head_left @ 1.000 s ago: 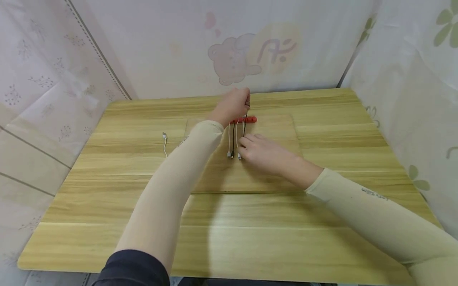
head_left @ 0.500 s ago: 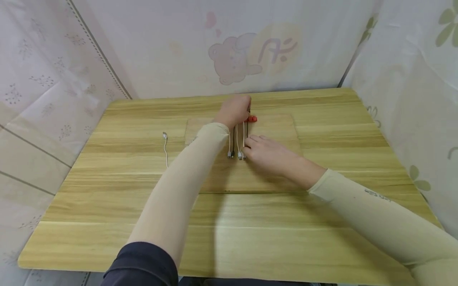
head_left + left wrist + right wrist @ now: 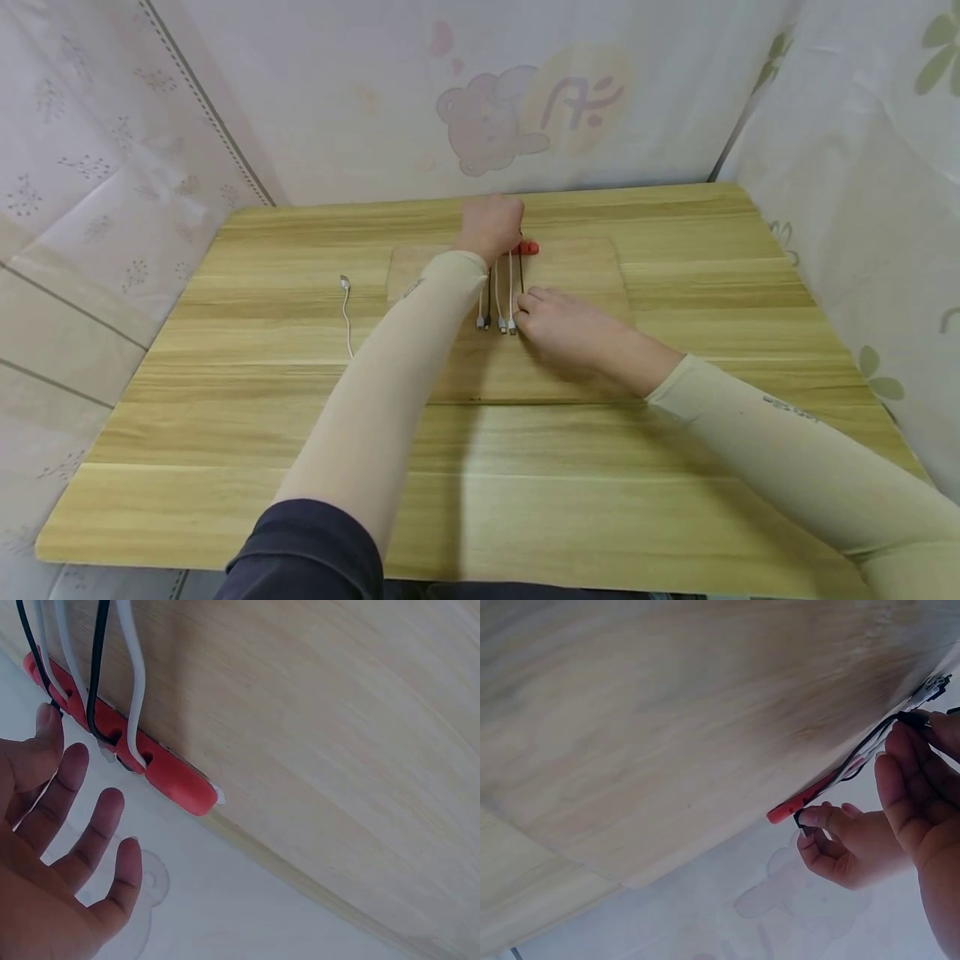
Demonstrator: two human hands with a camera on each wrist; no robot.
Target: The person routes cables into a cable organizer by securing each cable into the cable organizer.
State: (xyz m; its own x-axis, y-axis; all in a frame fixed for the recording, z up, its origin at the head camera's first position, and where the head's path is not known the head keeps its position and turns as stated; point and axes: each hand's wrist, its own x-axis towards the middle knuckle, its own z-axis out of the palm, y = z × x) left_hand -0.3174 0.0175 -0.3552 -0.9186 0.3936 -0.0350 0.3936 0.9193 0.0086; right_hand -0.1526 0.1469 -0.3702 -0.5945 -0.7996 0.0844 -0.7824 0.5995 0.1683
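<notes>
A red cable clip (image 3: 529, 248) lies near the back of the thin wooden board, partly hidden by my left hand (image 3: 491, 223). Several white and black cables run through its slots, as the clip (image 3: 180, 787) in the left wrist view shows. My left hand pinches the rightmost black cable (image 3: 521, 271) just behind the clip, by its connector (image 3: 802, 822). My right hand (image 3: 570, 329) pinches the same cable's near-end plug (image 3: 913, 718) between thumb and forefinger. Beside it, the plugs of white cables (image 3: 512, 292) and another black cable (image 3: 489, 296) lie in a row.
A loose white cable (image 3: 347, 321) lies on the wooden table (image 3: 247, 417) left of the board (image 3: 581, 271), partly covered by my left sleeve (image 3: 367, 400). A patterned curtain (image 3: 337, 100) hangs behind the table's back edge.
My left hand has come down and nearer to the clip with the black cable. My right hand has shifted slightly right, and the black cable now lies apart from the white one beside it.
</notes>
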